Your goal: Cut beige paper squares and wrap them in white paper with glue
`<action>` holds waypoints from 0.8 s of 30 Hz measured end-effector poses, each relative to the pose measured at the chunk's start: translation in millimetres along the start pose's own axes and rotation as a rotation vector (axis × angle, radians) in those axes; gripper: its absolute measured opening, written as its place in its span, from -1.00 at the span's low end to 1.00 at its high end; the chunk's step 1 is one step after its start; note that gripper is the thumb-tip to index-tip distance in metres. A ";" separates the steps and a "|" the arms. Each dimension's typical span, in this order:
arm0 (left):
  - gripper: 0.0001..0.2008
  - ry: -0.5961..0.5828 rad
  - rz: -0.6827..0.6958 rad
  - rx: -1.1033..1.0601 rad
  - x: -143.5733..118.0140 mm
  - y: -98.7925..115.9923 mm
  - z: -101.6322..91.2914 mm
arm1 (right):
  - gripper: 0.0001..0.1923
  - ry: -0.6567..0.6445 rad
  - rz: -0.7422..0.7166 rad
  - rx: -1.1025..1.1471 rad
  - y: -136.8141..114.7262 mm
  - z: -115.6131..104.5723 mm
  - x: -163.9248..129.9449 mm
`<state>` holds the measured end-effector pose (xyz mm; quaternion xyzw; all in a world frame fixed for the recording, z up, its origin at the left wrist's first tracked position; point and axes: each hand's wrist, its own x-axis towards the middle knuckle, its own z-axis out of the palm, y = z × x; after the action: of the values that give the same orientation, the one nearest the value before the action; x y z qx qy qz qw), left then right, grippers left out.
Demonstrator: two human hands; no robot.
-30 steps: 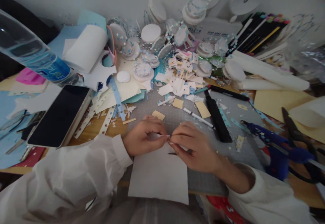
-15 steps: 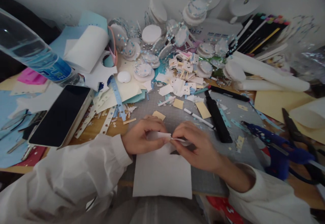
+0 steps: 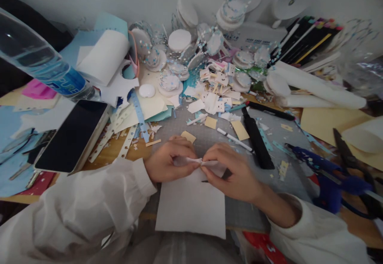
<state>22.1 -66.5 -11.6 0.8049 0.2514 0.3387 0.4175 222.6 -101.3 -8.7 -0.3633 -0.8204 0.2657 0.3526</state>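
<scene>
My left hand (image 3: 169,161) and my right hand (image 3: 231,172) meet fingertip to fingertip over the grey cutting mat (image 3: 278,176). Both pinch a small white paper piece (image 3: 194,161) between thumb and fingers. A white paper sheet (image 3: 191,206) lies under my hands and hangs over the near table edge. A thin dark tool (image 3: 226,174) shows under my right palm; whether the hand grips it I cannot tell. Both arms wear white sleeves.
A dark tablet (image 3: 72,136) and a water bottle (image 3: 42,64) sit at left. A heap of small paper cutouts (image 3: 215,92) and white discs (image 3: 179,40) fills the back. A black knife (image 3: 255,138), a white pen (image 3: 235,138), a blue glue gun (image 3: 326,172) and scissors (image 3: 350,158) lie at right.
The small white piece has been worked between my fingertips, twisting slightly. The sheet beneath shifted a little to the right. My hands stayed in the same spot.
</scene>
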 end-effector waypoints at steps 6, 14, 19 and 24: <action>-0.91 0.017 0.059 0.125 -1.4 -1.5 0.8 | -0.90 -0.030 -0.003 -0.051 0.7 -0.5 -0.3; -0.89 0.012 0.053 0.137 -2.0 -0.9 1.1 | -0.89 -0.062 -0.022 -0.037 0.8 -0.8 0.0; -0.87 0.009 -0.018 -0.027 -1.0 1.3 2.0 | -0.88 -0.060 -0.063 -0.029 -0.8 -1.3 -1.5; -0.90 0.003 -0.066 -0.177 0.5 2.8 -0.6 | -0.87 -0.065 -0.086 0.001 -0.8 -2.4 -4.1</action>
<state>22.4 -67.4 -8.9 0.7557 0.2474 0.3467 0.4975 226.2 -104.6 -8.3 -0.3186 -0.8463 0.2624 0.3369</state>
